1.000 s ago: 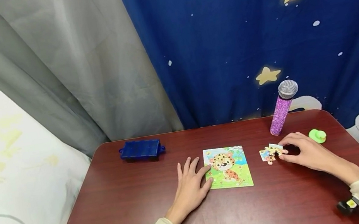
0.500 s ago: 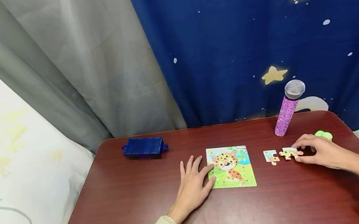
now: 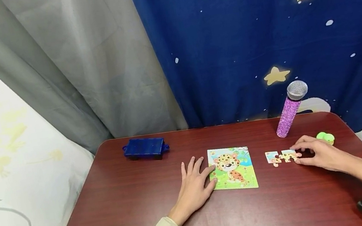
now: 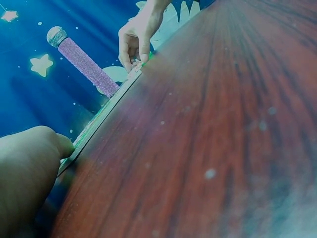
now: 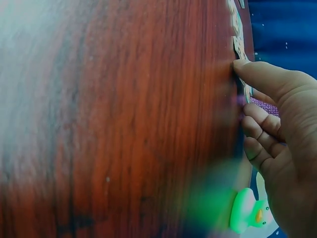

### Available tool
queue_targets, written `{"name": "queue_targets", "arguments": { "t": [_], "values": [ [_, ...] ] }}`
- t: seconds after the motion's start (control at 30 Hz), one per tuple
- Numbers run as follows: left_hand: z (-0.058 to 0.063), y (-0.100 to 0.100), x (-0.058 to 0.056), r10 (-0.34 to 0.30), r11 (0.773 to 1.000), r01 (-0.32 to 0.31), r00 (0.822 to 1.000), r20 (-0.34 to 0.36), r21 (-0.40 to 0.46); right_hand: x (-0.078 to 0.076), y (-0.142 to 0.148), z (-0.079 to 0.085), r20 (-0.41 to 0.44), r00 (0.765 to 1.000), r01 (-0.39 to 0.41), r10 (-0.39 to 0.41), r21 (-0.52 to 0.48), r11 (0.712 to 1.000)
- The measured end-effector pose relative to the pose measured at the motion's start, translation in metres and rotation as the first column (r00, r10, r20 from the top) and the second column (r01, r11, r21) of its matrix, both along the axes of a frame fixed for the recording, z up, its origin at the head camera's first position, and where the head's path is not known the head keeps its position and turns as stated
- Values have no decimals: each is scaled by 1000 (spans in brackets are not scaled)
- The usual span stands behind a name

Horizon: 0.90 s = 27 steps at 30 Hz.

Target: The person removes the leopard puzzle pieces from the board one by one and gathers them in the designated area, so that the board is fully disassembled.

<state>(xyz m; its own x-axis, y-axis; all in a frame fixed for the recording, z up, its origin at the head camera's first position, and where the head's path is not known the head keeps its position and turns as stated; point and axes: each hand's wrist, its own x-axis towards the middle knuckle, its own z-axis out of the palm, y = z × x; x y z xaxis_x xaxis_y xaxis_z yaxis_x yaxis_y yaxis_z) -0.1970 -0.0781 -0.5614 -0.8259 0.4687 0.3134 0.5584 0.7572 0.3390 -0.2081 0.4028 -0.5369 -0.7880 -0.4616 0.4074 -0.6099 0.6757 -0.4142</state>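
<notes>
In the head view, my left hand (image 3: 192, 192) lies with fingers spread at the left edge of a square leopard picture board (image 3: 236, 181), its thumb and index finger touching the edge. My right hand (image 3: 320, 152) pinches a spotted jigsaw puzzle piece (image 3: 288, 156) by its right side, between thumb and fingers. Directly left of it lies a second jigsaw puzzle piece (image 3: 271, 156), blue with an orange part; the two meet or nearly meet at their knobs. From the right wrist, the thumb (image 5: 247, 69) shows against the held piece, seen edge-on.
A purple glitter microphone (image 3: 286, 116) stands at the back right. Near my right hand sits a green toy duck (image 3: 326, 137). A blue toy wagon (image 3: 145, 147) is at the back left of the brown table (image 3: 131, 223). Curtains hang close behind.
The two puzzle pieces overlapped at first, then lay apart, the right one drawn rightward. Now my right hand has brought it back left against the other. My left hand stays on the board.
</notes>
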Motion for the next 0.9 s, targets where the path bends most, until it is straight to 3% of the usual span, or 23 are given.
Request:
{"name": "queue_targets", "arguments": {
  "t": [0.13, 0.33, 0.53, 0.73, 0.9],
  "values": [
    [1, 1, 1, -7, 1000, 7, 1000, -25, 0, 1, 0, -1, 2, 1000, 13, -13, 12, 1000],
    [2, 1, 0, -7, 1000, 7, 1000, -6, -2, 2, 0, 1, 12, 999, 40, -41, 37, 999],
    [1, 1, -1, -7, 1000, 7, 1000, 9, 4, -1, -9, 15, -1, 998, 70, -70, 3, 998],
    [0, -1, -1, -2, 1000, 2, 1000, 11, -1, -7, -37, 29, -16, 999, 28, -29, -20, 999],
    [0, -1, 0, 2, 1000, -1, 1000, 20, -5, -12, -63, 31, 9, 1000, -19, 18, 1, 1000]
  ]
}}
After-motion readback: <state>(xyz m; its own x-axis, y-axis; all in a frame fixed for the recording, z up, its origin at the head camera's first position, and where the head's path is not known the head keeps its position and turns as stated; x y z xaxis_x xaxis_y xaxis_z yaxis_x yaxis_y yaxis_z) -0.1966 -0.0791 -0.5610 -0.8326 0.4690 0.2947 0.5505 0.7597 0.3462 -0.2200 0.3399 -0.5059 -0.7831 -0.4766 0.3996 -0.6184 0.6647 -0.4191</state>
